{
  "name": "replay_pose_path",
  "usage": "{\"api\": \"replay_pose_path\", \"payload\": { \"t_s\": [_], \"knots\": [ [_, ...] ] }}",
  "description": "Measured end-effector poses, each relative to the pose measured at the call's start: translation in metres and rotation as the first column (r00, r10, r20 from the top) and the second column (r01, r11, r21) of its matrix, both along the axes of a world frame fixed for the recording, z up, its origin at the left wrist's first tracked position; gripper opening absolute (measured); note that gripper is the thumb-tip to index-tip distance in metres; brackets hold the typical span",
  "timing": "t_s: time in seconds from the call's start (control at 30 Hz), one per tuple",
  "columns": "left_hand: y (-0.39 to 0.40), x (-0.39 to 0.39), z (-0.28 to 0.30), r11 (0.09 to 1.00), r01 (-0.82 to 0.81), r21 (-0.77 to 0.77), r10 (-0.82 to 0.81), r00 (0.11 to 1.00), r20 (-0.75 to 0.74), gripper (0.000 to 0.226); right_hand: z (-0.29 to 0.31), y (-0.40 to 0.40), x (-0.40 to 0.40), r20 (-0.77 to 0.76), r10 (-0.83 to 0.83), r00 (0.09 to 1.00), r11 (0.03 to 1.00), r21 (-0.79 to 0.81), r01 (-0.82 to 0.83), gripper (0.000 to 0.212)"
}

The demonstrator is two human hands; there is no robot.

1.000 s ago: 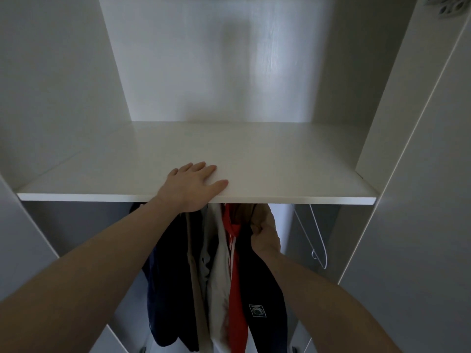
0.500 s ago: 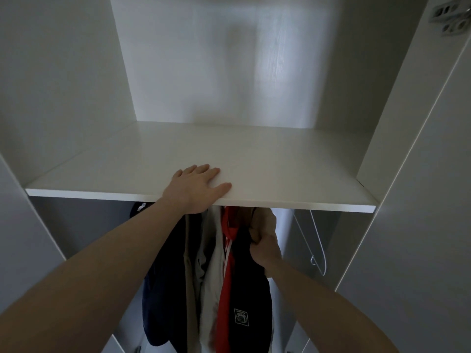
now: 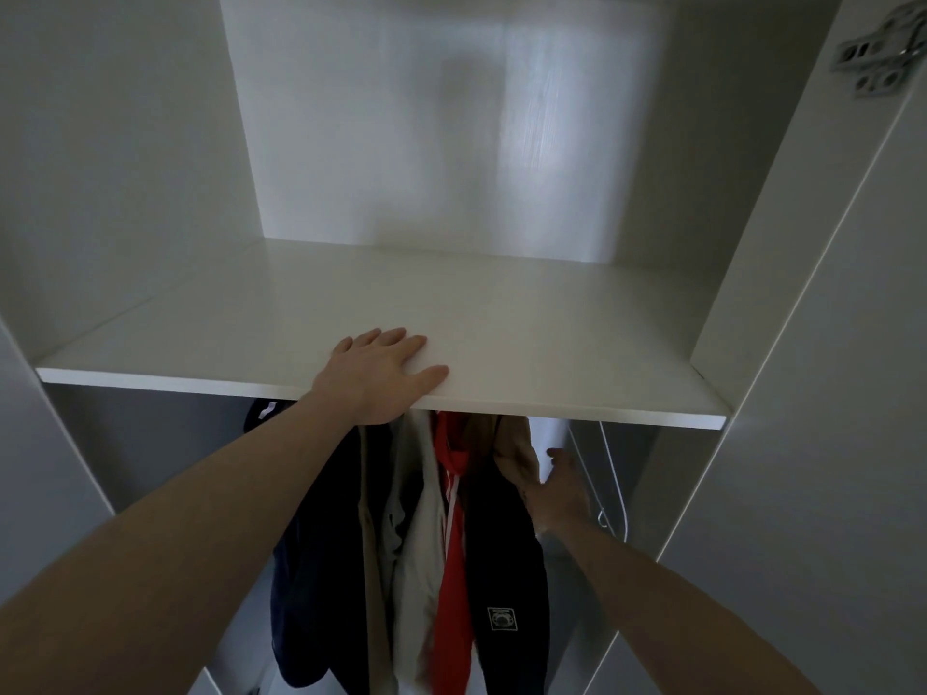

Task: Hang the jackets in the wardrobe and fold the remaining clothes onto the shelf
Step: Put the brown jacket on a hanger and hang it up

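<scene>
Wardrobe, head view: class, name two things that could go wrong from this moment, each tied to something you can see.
1. The right hand is open beside the brown jacket, no longer gripping it; if its hanger, hidden under the shelf, is badly seated, it may slip off.
2. The left hand presses flat on the shelf's front edge; leaning on it could strain the board.
3. The jackets hang crowded together, so creasing seems likely.

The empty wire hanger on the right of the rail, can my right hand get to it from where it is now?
Probably yes. The right hand is open beside the brown jacket, and the empty hanger hangs just to its right with nothing between them.
</scene>
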State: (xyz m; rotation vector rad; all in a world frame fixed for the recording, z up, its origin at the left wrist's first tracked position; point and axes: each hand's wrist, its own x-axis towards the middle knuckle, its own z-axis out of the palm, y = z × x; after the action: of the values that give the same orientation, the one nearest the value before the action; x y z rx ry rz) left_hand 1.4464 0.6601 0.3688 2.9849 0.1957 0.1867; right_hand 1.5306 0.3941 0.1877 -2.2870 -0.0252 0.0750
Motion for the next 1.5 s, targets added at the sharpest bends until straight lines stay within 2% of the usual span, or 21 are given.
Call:
{"api": "replay_pose_path", "payload": {
  "t_s": [0.03,0.1,0.33,0.67,0.8,0.97,1.27,1.5],
  "knots": [
    [0.000,0.000,0.000,1.000,0.000,0.000,0.000,1.000,0.001,0.096,0.002,-0.005,0.003,0.030,-0.033,0.999,0.999,-0.029,0.034,0.078],
    [0.000,0.000,0.000,1.000,0.000,0.003,0.000,1.000,0.002,0.096,0.003,-0.015,0.012,0.069,-0.081,0.994,0.989,-0.115,0.089,0.075],
    [0.001,0.001,-0.002,1.000,0.001,-0.002,-0.001,1.000,0.007,0.094,0.008,-0.039,0.031,-0.053,-0.259,0.964,0.958,-0.140,0.250,0.078],
    [0.000,0.001,-0.002,1.000,-0.003,-0.004,0.003,1.000,0.029,0.094,-0.002,-0.050,0.040,-0.199,-0.269,0.942,0.956,-0.170,0.237,0.083],
    [0.000,0.001,-0.002,1.000,0.002,0.004,-0.003,0.999,0.033,0.095,-0.009,-0.051,0.040,-0.192,-0.238,0.952,0.958,-0.210,0.197,0.070],
    [0.000,0.001,-0.002,1.000,0.002,0.007,-0.002,0.999,0.034,0.093,-0.003,-0.042,0.042,-0.185,-0.251,0.950,0.956,-0.201,0.213,0.034],
    [0.000,0.001,-0.002,1.000,0.009,0.017,-0.009,0.999,0.034,0.092,0.014,-0.022,0.031,-0.054,-0.260,0.964,0.964,0.038,0.262,0.029],
    [0.003,0.003,-0.005,1.000,0.012,0.023,-0.013,0.999,0.044,0.094,0.007,-0.031,-0.027,-0.062,-0.208,0.976,0.977,0.037,0.211,0.022]
  ]
}}
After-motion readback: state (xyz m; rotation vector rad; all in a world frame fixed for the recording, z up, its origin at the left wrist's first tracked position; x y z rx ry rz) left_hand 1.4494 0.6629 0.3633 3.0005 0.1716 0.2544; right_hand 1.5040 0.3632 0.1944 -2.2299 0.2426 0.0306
